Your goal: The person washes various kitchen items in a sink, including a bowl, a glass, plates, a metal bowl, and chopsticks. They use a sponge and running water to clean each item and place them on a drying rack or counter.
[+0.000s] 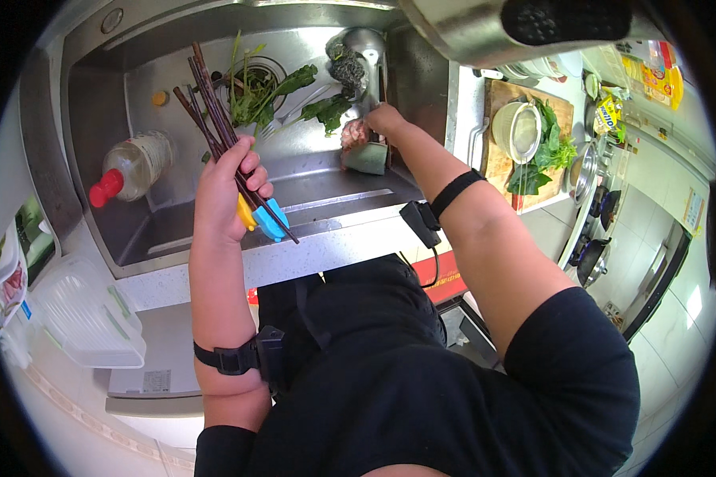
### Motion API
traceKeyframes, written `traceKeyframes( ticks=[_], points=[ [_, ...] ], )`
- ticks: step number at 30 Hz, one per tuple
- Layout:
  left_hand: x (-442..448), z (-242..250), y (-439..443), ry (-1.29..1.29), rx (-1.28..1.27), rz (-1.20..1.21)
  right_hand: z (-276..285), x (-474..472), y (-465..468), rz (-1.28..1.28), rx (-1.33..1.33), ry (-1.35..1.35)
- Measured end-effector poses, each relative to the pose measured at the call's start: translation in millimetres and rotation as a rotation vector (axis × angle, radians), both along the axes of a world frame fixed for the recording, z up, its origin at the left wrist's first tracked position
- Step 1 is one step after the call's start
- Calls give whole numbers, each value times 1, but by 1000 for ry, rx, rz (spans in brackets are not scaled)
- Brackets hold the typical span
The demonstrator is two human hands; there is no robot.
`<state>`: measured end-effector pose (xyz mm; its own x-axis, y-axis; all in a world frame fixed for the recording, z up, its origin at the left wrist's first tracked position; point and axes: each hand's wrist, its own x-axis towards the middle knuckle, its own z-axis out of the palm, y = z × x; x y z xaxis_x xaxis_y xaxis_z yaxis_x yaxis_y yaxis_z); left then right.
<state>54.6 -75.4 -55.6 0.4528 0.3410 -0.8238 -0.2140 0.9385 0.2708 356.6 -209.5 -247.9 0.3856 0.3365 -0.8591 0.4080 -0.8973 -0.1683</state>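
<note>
My left hand, above the front of the steel sink, grips a bundle of dark chopsticks. A yellow piece and a light blue piece stick out below the same fist. At the sink's right side my right hand reaches down by a metal ladle. Its fingertips are hidden, so its grip cannot be told. Beside it lie a pinkish crumpled lump and a grey-green block. Leafy greens partly cover the drain, near a metal fork.
A red-capped bottle and an orange cap lie in the sink's left part. Dark crinkled scourers are near the ladle. On the right, a cutting board bears a strainer and greens. A metal vessel overhangs the back right.
</note>
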Motion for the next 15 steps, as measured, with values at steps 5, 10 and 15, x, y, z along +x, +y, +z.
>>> traceKeyframes(
  ticks=[5, 10, 15],
  points=[
    [0, 3, -2, -38, 53, -41, 3, 9, 1, 491, 125, -230],
    [-3, 4, -1, -72, 108, -123, -11, -1, -3, 671, -239, -94],
    [-10, 2, -2, 2, 225, -169, -11, -2, -8, 472, -165, -154]
  ],
)
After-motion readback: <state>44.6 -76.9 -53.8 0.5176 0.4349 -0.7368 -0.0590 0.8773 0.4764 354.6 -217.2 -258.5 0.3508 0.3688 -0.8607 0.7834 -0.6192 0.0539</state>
